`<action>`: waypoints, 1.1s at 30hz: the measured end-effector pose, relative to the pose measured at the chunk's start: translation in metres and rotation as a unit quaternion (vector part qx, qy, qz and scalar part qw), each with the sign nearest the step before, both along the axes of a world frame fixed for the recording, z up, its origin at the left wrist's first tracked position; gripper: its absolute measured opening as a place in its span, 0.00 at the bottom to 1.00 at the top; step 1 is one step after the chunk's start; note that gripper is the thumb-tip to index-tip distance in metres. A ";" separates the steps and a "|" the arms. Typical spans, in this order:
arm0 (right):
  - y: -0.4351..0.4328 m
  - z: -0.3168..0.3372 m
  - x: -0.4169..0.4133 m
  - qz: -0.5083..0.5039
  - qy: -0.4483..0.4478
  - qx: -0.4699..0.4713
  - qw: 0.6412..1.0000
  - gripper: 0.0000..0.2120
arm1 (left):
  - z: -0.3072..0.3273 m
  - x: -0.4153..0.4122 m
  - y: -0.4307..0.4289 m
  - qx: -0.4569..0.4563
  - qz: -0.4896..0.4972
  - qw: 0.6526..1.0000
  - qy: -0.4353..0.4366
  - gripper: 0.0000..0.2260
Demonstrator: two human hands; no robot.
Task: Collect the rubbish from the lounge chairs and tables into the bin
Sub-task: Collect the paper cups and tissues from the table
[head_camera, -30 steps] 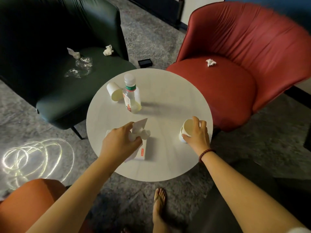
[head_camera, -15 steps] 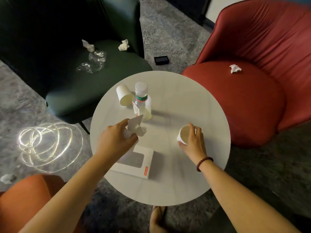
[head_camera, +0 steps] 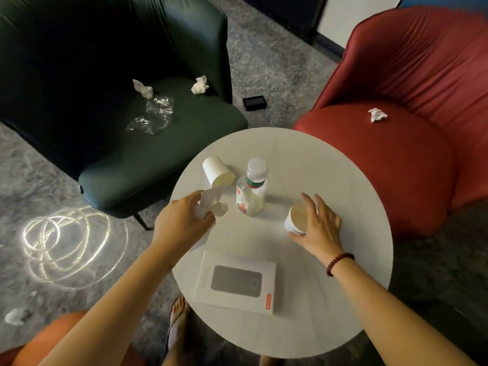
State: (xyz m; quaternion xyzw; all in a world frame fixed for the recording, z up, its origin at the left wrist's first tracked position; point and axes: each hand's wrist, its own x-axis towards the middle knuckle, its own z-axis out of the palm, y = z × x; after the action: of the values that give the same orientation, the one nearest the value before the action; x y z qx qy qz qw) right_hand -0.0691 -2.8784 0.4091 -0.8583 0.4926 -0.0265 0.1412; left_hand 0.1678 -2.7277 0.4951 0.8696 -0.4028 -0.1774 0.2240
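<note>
Faces a round bench (head_camera: 317,307) with a flat white box (head_camera: 237,282) lying at its near edge. Clenches a crumpled tissue (head_camera: 214,204) in the left hand (head_camera: 182,225) over the bench's left side and grasps a tilted paper cup (head_camera: 298,219) in the right hand (head_camera: 322,229) over its right half, with a capped bottle (head_camera: 250,192) upright between the hands and a second cup (head_camera: 217,171) tipped over at the far left. Shows, beyond the bench, tissue wads (head_camera: 200,85) and clear plastic wrap (head_camera: 157,113) on the green chair (head_camera: 158,159) to the far left, and one lone wad (head_camera: 377,114) on the red chair (head_camera: 383,175) to the far right.

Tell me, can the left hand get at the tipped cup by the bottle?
Probably yes. The tipped cup lies just beyond the left hand, nothing between them. But that hand grips crumpled paper, so grasping the cup too may be awkward.
</note>
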 end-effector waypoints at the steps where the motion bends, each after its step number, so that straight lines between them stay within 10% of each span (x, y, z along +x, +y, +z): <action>1: 0.003 0.004 0.000 -0.018 -0.001 0.000 1.000 0.46 | 0.002 0.011 -0.004 0.003 -0.014 1.000 -0.008 0.19; 13: 0.104 0.061 0.122 -0.064 -0.276 -0.097 0.954 0.16 | 0.025 0.130 -0.048 0.044 -0.122 0.989 -0.077 0.08; 22: 0.090 0.018 0.227 -0.115 -0.280 0.095 0.949 0.21 | -0.013 0.152 -0.087 0.084 -0.144 0.982 -0.084 0.08; 33: 0.046 -0.028 0.268 -0.265 -0.333 0.065 0.902 0.18 | -0.078 0.155 -0.140 0.091 -0.200 0.975 -0.031 0.17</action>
State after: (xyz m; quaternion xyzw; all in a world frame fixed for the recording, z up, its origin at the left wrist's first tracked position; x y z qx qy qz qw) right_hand 0.1989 -2.8322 0.3815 -0.6258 0.6271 -0.3155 0.3400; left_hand 0.3224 -2.8678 0.4171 0.7935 -0.5571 -0.2273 0.0914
